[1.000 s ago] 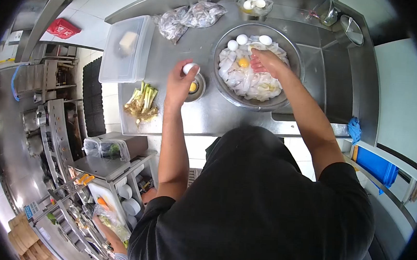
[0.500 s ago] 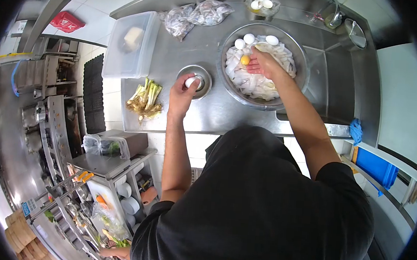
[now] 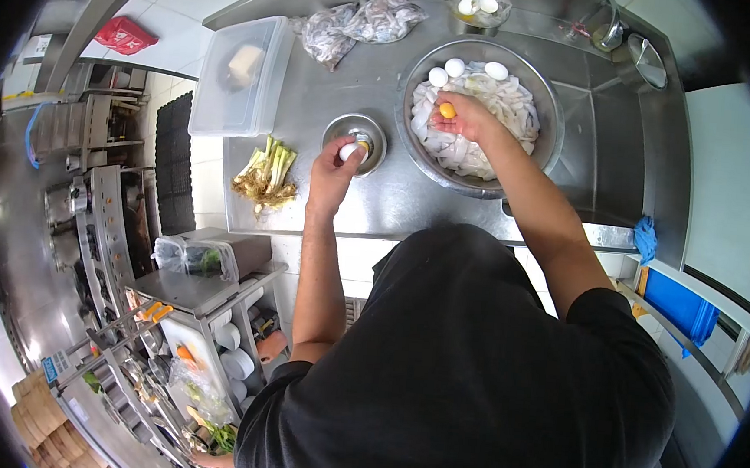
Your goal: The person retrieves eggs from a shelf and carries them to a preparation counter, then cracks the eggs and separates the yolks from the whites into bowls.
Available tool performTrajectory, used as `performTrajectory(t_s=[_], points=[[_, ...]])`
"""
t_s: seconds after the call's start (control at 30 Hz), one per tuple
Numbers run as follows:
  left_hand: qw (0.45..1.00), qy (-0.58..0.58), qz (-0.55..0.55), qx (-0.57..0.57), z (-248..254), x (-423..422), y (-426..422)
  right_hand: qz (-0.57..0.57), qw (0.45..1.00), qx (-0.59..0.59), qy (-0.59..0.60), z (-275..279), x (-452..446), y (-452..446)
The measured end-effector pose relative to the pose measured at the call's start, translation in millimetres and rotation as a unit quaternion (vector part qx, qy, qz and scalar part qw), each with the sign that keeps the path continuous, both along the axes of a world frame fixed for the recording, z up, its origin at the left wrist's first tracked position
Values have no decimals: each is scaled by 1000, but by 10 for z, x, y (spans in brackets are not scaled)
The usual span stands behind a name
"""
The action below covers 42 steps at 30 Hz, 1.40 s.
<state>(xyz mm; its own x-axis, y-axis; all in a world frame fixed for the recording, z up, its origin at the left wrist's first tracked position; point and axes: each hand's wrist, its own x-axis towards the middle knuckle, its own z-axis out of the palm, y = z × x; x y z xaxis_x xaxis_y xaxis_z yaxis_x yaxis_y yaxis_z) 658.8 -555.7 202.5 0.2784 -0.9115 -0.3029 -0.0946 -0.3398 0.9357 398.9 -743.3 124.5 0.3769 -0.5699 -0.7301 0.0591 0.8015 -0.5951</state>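
An egg yolk (image 3: 447, 110) rests in the cupped fingers of my right hand (image 3: 468, 120), above a large metal bowl (image 3: 550, 133) of pale, whitish strips (image 3: 476, 158). Three white eggs (image 3: 496, 70) sit on the strips at the bowl's far side. My left hand (image 3: 332, 172) is closed round a white egg (image 3: 348, 152), over a small metal bowl (image 3: 380, 139). Part of a yolk (image 3: 363, 145) shows beside that egg. Eggshells (image 3: 478, 1) lie in a bowl at the back.
Scallions (image 3: 266, 174), a lidded plastic box (image 3: 240, 77) and knotted plastic bags (image 3: 385, 19) are on the steel counter (image 3: 432, 221). A sink (image 3: 619, 129) lies to the right. Another person's hand (image 3: 215, 460) shows at the lower left, near leafy vegetables.
My left hand has brought the egg down to the small bowl. My right hand has drawn back slightly toward me, lifting the yolk off the strips. The other person's hand has moved lower.
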Motion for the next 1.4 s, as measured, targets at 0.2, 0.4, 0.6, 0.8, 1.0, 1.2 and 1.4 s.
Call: performTrajectory(t_s=[0.2, 0.4, 0.6, 0.8, 1.0, 1.2, 1.4], points=[[1000, 5, -3, -1, -21, 24, 17, 68, 975, -180, 111, 7, -102, 135], [1000, -8, 2, -1, -62, 86, 61, 121, 905, -313, 262, 325, -217, 205], [1000, -14, 11, -1, -18, 97, 184, 178, 880, -349, 267, 914, -275, 149], [999, 1, 39, 11, 1, 192, 361, 183, 882, -375, 220, 1386, -329, 29], [997, 20, 72, 28, -58, 362, 571, 24, 927, -365, 77, 1708, -458, -34], [987, 77, 126, 57, -26, 406, 721, -104, 976, -183, -58, 788, -685, -473], [975, 147, 154, 60, -109, 326, 728, -163, 951, -234, -116, 1130, -483, -1581]])
